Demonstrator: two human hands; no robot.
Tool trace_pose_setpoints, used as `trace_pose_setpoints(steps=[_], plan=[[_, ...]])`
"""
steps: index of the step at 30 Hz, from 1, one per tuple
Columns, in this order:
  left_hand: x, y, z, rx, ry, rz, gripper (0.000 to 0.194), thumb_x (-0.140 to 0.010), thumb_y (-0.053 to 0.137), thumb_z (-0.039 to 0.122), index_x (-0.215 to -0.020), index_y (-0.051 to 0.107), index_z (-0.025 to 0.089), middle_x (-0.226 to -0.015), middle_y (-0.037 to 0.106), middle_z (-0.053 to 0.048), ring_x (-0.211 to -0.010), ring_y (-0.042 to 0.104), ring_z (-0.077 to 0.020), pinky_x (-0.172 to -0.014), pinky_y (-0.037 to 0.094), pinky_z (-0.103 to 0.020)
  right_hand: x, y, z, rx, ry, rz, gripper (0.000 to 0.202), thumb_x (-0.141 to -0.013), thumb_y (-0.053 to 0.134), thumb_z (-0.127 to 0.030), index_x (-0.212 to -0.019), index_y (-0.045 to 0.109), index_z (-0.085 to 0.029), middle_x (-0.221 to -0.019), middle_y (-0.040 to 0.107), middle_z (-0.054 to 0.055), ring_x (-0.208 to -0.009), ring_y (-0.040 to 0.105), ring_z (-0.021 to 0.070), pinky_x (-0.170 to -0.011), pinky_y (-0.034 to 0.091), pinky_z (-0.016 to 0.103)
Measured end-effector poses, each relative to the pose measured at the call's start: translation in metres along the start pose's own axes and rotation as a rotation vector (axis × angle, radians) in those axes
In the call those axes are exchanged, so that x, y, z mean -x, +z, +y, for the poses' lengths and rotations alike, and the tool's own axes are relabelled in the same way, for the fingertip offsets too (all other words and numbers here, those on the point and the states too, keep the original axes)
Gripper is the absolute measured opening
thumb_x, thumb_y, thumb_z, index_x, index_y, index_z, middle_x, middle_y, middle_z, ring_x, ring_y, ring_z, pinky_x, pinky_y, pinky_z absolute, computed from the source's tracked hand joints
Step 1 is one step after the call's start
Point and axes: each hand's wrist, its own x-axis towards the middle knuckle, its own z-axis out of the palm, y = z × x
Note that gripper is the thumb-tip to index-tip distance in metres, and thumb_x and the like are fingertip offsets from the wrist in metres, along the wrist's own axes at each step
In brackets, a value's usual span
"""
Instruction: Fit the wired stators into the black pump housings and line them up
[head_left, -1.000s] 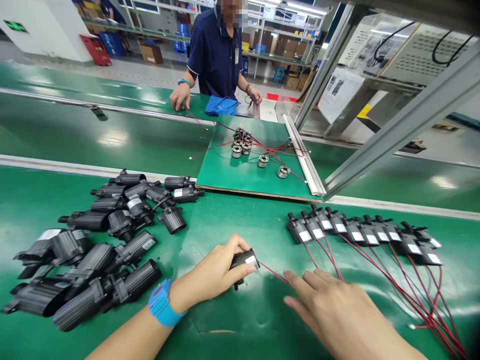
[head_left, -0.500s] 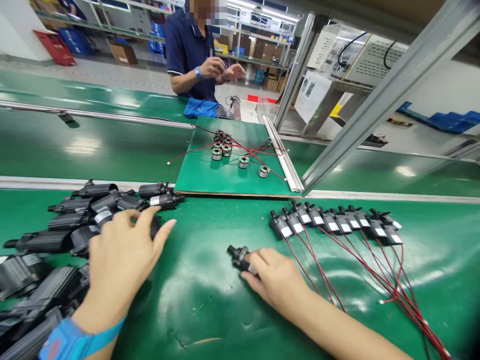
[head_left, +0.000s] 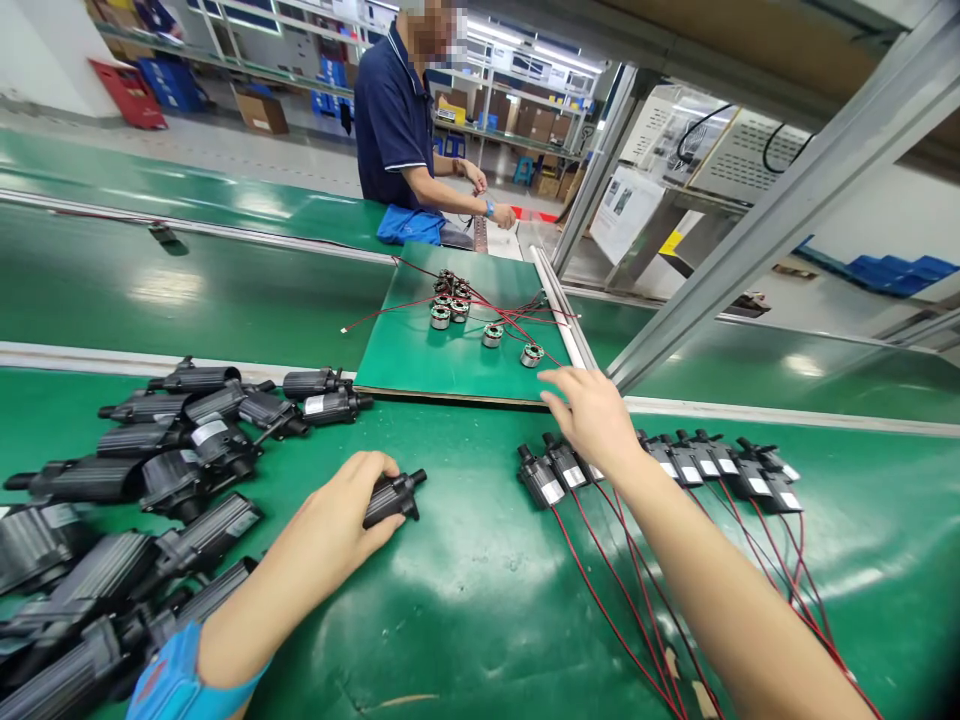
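Observation:
Low over the bench, my left hand [head_left: 337, 525] grips a black ribbed pump housing [head_left: 388, 498] between thumb and fingers, its nozzle pointing right. My right hand [head_left: 596, 415] is raised with fingers apart and holds nothing. Its fingertips are just short of a small round motor stator [head_left: 532, 355] at the near right of a green board [head_left: 420, 360]. Several more stators [head_left: 450, 297] with red wires lie farther back on it. Under my right forearm runs a row of black pumps [head_left: 540, 478] with white labels and red wires, partly hidden by the arm.
A pile of black pump housings [head_left: 172, 470] covers the bench's left side. A metal post [head_left: 750, 230] slants up at the right. Across the bench, a co-worker [head_left: 401, 120] in a dark shirt works beside a blue cloth [head_left: 410, 225].
My left hand has moved right from the pile with a pump housing. My right hand no longer holds its black pump and has moved up and right towards the board.

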Motion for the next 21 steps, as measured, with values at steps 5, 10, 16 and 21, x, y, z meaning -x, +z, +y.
trace_pose_setpoints(steps=[5, 10, 16, 21], plan=[[0.002, -0.014, 0.011, 0.163, -0.056, 0.128, 0.040, -0.082, 0.070, 0.047, -0.114, 0.054, 0.029, -0.107, 0.068, -0.001, -0.096, 0.066, -0.0230, -0.081, 0.052, -0.034, -0.066, 0.035, 0.026, -0.141, 0.281, -0.038, 0.053, -0.092, 0.064, -0.044, -0.134, 0.057, -0.013, -0.125, 0.065, 0.018, -0.113, 0.061, 0.0298, -0.100, 0.045, 0.041], [0.001, -0.008, 0.023, 0.284, -0.023, 0.156, 0.043, -0.079, 0.075, 0.042, -0.118, 0.062, 0.030, -0.111, 0.070, -0.001, -0.100, 0.067, -0.0225, -0.087, 0.053, -0.034, -0.085, 0.050, 0.026, -0.244, 0.368, -0.052, 0.041, -0.090, 0.065, -0.041, -0.116, 0.067, -0.010, -0.112, 0.069, 0.019, -0.105, 0.064, 0.0299, -0.096, 0.047, 0.043], [0.001, 0.014, 0.033, 0.487, 0.003, 0.064, 0.039, -0.080, 0.075, 0.033, -0.117, 0.064, 0.030, -0.116, 0.070, -0.001, -0.102, 0.069, -0.0209, -0.091, 0.056, -0.034, -0.035, 0.020, -0.023, -0.820, 0.234, -0.287, 0.038, -0.092, 0.062, -0.049, -0.112, 0.068, -0.018, -0.102, 0.075, 0.007, -0.093, 0.069, 0.0184, -0.091, 0.052, 0.033], [0.004, 0.029, 0.046, 0.674, 0.008, 0.016, 0.065, -0.075, 0.081, 0.030, -0.135, 0.055, 0.028, -0.124, 0.071, -0.003, -0.108, 0.070, -0.0212, -0.097, 0.056, -0.034, 0.024, -0.012, -0.080, -1.191, 0.134, -0.407, 0.043, -0.085, 0.075, -0.043, -0.123, 0.067, -0.025, -0.119, 0.068, 0.006, -0.106, 0.065, 0.0194, -0.096, 0.052, 0.036]])
